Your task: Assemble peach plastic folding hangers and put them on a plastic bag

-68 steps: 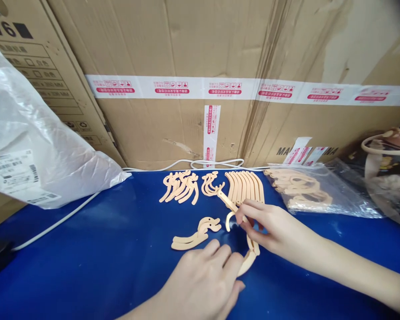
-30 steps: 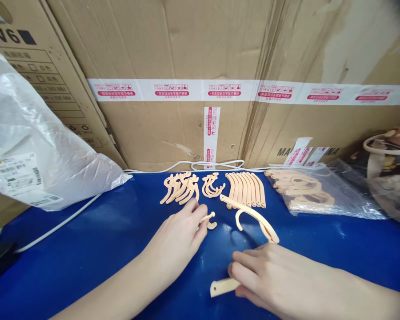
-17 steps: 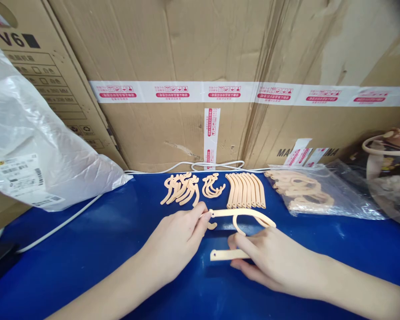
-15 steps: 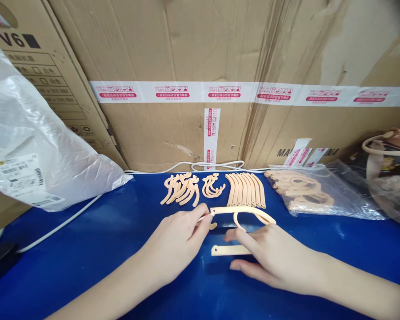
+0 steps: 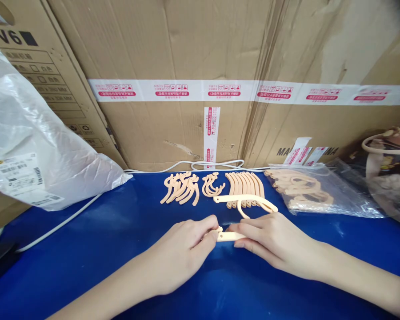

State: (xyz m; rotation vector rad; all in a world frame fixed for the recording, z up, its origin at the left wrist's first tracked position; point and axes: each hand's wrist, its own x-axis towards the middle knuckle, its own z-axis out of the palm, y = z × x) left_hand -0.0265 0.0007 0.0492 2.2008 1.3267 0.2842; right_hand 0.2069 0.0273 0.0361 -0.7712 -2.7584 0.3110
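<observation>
My left hand [image 5: 195, 249] pinches a small beige piece [image 5: 220, 229], mostly hidden by thumb and forefinger, at the end of a flat beige hanger arm [image 5: 229, 236] with a hole in it. Closed around the other end of that arm is my right hand [image 5: 275, 244]. From the right hand a second, curved hanger arm [image 5: 243, 198] rises and points left, with a thin curved hook [image 5: 240, 210] below it. Behind lie a row of curved hanger arms [image 5: 235, 184], a small group of hooks [image 5: 213, 189] and a larger pile of hooked pieces [image 5: 182, 189].
A clear bag of beige parts [image 5: 303, 189] lies at the right on the blue table [image 5: 120, 266]. A white plastic parcel [image 5: 46, 133] stands at the left. Cardboard boxes [image 5: 173, 49] form the back wall, with a white cable [image 5: 173, 168] along their foot.
My left hand has moved down to the lower arm's end. My right fingers have closed on that arm, and the curved upper arm has swung up slightly.
</observation>
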